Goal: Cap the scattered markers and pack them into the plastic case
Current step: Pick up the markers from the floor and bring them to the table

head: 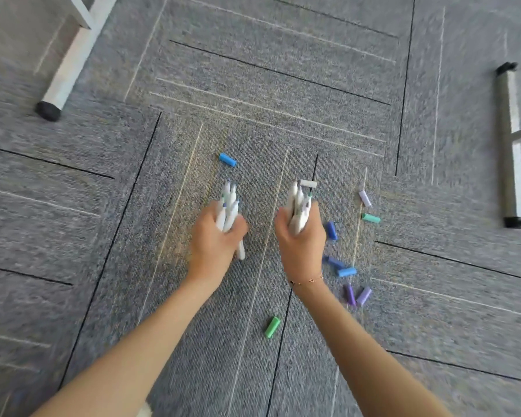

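Observation:
My left hand [214, 242] grips a bundle of several white uncapped markers [229, 203], tips pointing away from me. My right hand [301, 245] grips a second bundle of white uncapped markers [298, 200]. Loose caps lie on the grey carpet: a blue cap [227, 159] ahead of my left hand, a grey cap [308, 184] at the tips of the right bundle, a lilac cap [365, 198], a teal cap [371, 218], dark blue caps [331, 230], a light blue cap [346, 271], two purple caps [357, 295] and a green cap [272, 326]. No plastic case is in view.
A white table leg with a black foot [60, 82] lies across the far left. A grey metal furniture foot bar [510, 145] runs along the right side. The carpet [253, 85] is grey tiles with thin lines.

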The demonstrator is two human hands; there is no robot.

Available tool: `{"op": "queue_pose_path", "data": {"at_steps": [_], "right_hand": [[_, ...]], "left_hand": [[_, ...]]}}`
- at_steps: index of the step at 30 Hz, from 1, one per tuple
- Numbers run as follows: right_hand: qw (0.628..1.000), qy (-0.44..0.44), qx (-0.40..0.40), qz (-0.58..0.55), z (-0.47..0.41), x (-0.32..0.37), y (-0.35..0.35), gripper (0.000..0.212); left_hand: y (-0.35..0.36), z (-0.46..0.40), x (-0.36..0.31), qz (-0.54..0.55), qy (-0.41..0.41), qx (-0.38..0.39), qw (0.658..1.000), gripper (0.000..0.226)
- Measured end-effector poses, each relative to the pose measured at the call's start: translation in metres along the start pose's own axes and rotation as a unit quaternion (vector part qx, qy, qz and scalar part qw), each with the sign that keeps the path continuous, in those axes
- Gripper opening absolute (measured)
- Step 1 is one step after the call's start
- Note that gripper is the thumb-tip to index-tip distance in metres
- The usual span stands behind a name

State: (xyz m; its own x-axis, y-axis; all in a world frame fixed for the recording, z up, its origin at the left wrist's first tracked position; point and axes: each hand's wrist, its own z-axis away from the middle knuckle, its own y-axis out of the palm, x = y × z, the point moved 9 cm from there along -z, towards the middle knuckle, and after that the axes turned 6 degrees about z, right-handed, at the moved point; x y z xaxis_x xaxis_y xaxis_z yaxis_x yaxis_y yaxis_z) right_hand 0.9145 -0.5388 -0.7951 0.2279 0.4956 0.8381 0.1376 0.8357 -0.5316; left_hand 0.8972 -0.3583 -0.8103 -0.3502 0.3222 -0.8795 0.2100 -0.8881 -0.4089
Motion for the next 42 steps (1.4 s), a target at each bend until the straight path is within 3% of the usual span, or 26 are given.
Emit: {"op": "queue_pose_path", "data": {"at_steps": [3,9,12,15,18,21,28,37,40,42], "right_hand": [[0.998,-0.048,-0.023,-0.038,0.014,0.014,0.025,0.017],[0.997,0.057,-0.012,-0.059,0.023,-0.025,0.047,0.024],[0.997,0.055,-0.006,-0.056,0.022,-0.024,0.044,0.024],[0.995,0.059,-0.016,-0.073,0.019,-0.022,0.042,0.021],[0.998,0.03,0.005,-0.047,0.02,-0.018,0.048,0.02],[0.999,0.04,0.026,-0.012,0.02,-0.025,0.056,0.026],[0.994,0.088,0.056,-0.029,0.025,-0.023,0.048,0.015],[0.981,0.127,0.087,-0.121,0.049,0.081,-0.012,0.013],[0.973,0.138,0.109,-0.15,0.055,0.127,-0.034,0.016],[0.971,0.14,0.122,-0.15,0.059,0.157,-0.059,0.02]], "left_hand": [[-0.033,0.014,-0.015,0.086,0.125,-0.08,0.985,0.012],[-0.02,0.034,0.043,0.072,0.12,-0.014,0.99,0.008],[-0.011,0.031,0.043,0.053,0.119,0.015,0.991,0.01],[-0.016,0.028,0.027,0.041,0.139,-0.008,0.989,0.02],[-0.017,0.024,0.019,0.042,0.146,-0.009,0.988,0.016],[-0.003,0.019,0.038,0.007,0.068,0.048,0.997,0.013],[-0.017,0.015,0.034,0.018,-0.087,0.048,0.995,0.019],[-0.083,0.042,-0.086,0.0,-0.15,0.026,0.988,0.004],[-0.096,0.075,-0.127,-0.027,-0.161,0.056,0.985,0.025],[-0.102,0.101,-0.155,-0.052,-0.179,0.091,0.978,0.027]]}}
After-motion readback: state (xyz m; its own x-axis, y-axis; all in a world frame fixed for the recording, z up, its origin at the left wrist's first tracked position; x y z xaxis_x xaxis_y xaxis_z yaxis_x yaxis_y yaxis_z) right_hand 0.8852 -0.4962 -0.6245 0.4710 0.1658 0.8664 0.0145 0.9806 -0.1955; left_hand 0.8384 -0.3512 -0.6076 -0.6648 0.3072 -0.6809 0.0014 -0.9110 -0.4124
